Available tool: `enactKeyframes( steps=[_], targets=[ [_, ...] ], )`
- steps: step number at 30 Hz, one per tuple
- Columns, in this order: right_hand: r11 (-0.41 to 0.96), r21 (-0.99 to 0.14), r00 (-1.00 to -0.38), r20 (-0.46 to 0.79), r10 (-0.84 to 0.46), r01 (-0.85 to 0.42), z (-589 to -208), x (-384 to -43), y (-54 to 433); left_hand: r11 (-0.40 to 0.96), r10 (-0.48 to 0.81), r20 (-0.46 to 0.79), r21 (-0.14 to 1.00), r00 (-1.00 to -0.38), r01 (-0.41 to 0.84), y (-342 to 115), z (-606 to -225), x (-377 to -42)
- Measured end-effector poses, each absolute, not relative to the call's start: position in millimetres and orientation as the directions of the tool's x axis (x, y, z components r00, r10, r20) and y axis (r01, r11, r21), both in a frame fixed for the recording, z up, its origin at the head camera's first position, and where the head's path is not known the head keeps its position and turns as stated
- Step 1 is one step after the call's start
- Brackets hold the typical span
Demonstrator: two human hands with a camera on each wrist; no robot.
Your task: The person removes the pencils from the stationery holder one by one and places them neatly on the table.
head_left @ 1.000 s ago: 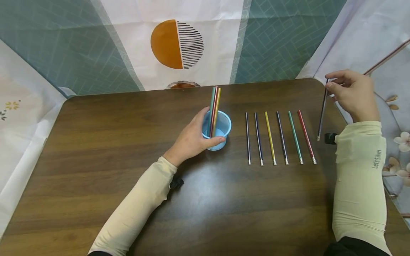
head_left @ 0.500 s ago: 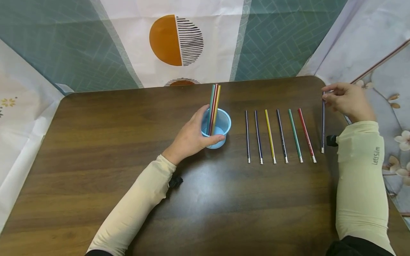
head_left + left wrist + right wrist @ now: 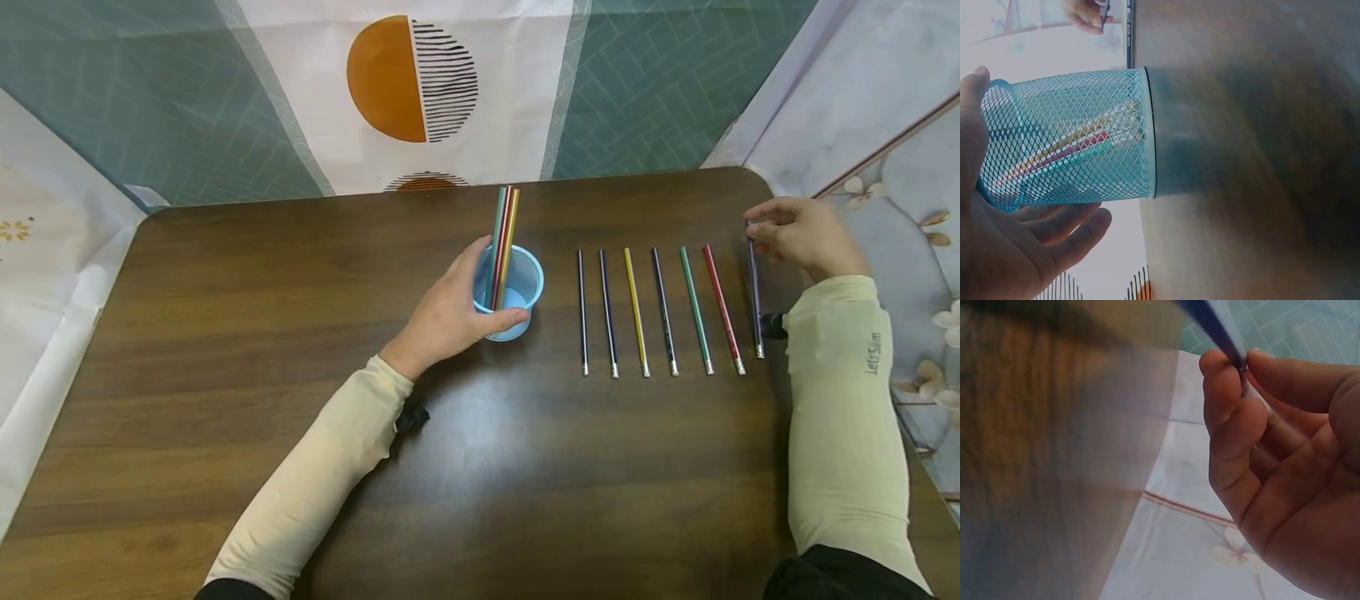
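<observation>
My left hand (image 3: 442,312) grips a light blue mesh pencil cup (image 3: 1072,137), thumb over the near rim and fingers along its far side. Inside the cup, green, red and yellow pencils (image 3: 501,250) lean together with their eraser ends down. At the table's right end, my right hand (image 3: 806,237) pinches the far end of a dark blue pencil (image 3: 755,300) between thumb and fingertips. That pencil's eraser end points toward me. To its left several pencils lie in a spaced row, among them a red pencil (image 3: 724,310), a green pencil (image 3: 697,310) and a yellow pencil (image 3: 636,312).
Everything stands on a brown wooden table (image 3: 262,333) with a rounded far right corner. Behind it hangs a patterned cloth (image 3: 495,100), with a white floral cloth (image 3: 915,250) beyond the right edge. A black wrist strap piece (image 3: 412,419) shows under the left sleeve.
My right hand has come down and a little left, laying the dark blue pencil alongside the red one, roughly parallel to the row. My left hand stays on the cup.
</observation>
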State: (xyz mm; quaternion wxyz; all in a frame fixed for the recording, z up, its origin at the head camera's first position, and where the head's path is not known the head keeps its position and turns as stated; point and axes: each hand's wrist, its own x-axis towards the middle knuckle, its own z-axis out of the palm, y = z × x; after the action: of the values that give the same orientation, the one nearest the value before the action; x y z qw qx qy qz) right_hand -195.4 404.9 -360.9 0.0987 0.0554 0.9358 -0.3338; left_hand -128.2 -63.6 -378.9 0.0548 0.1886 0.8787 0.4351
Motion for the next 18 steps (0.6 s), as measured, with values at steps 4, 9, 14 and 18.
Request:
enactKeyframes(
  steps=[4, 9, 14, 18],
  targets=[
    [0.763, -0.624, -0.972, -0.231, 0.03, 0.172, -364.8, -198.7, 402.3, 0.555, 0.378, 0.064, 0.783, -0.924, 0.281, -64.1, -378.0, -128.2],
    [0.755, -0.634, -0.972, -0.233, 0.018, 0.166, -371.6, -200.1, 399.1, 0.56, 0.378, 0.054, 0.781, -0.924, 0.275, -64.4, -377.8, -127.8],
    [0.779, -0.607, -0.97, -0.244, 0.003, 0.155, -376.3, -200.6, 397.6, 0.561, 0.376, 0.061, 0.779, -0.925, 0.28, -64.4, -378.4, -128.1],
    [0.794, -0.589, -0.963, -0.269, -0.019, 0.149, -380.0, -200.0, 399.3, 0.562, 0.375, 0.059, 0.779, -0.925, 0.278, -64.0, -378.8, -127.9]
  ],
)
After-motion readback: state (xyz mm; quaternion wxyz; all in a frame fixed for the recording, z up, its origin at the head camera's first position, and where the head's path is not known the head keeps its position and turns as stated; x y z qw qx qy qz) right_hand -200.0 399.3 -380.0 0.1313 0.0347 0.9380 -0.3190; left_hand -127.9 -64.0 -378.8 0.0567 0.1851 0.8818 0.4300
